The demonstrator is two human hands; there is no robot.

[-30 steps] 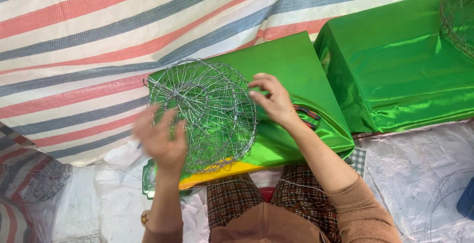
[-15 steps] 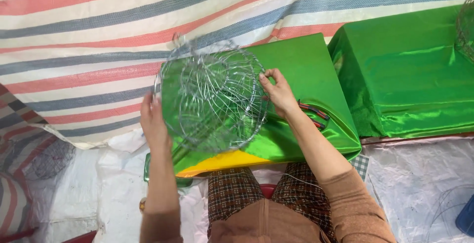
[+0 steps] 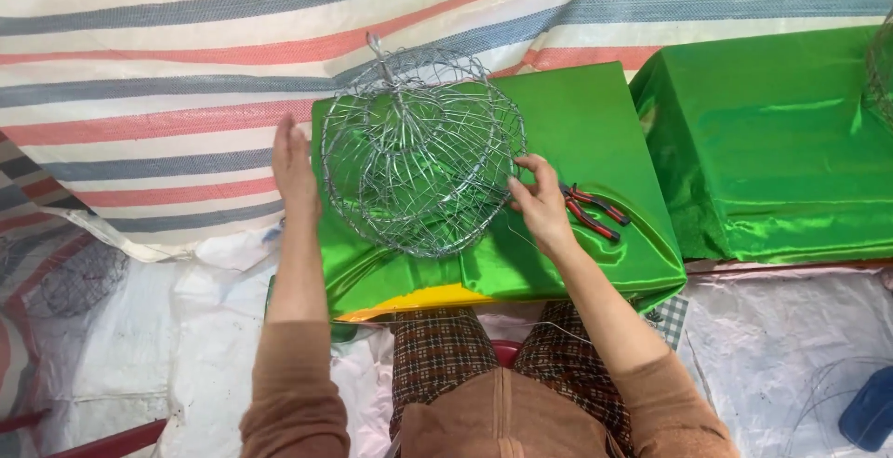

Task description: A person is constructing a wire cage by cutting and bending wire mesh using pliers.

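A round wire frame [image 3: 423, 156], woven from thin silvery wire into an apple-like shape with a short twisted stem at its top, stands on edge on the green satin-covered worktop [image 3: 595, 123] right in front of the seated person. The left hand [image 3: 296, 168] is flat and spread, palm pressed against the frame's left rim, steadying it without gripping. The right hand [image 3: 538, 205] meets the frame's right rim, its fingertips pinched on a strand of wire there. Just beside that hand, on the green cloth, lies a pair of pliers [image 3: 588, 211] with red and black handles, untouched. The cloth's front edge has ridden up, showing a yellow surface [image 3: 419, 300] underneath. A second green-covered block [image 3: 772, 142] sits off to the right, apart from the first. Behind everything hangs a tarpaulin [image 3: 167, 58] striped red, blue and cream. The person wears brown sleeves and checked trousers, with white plastic sheeting [image 3: 781, 346] on the floor around them.
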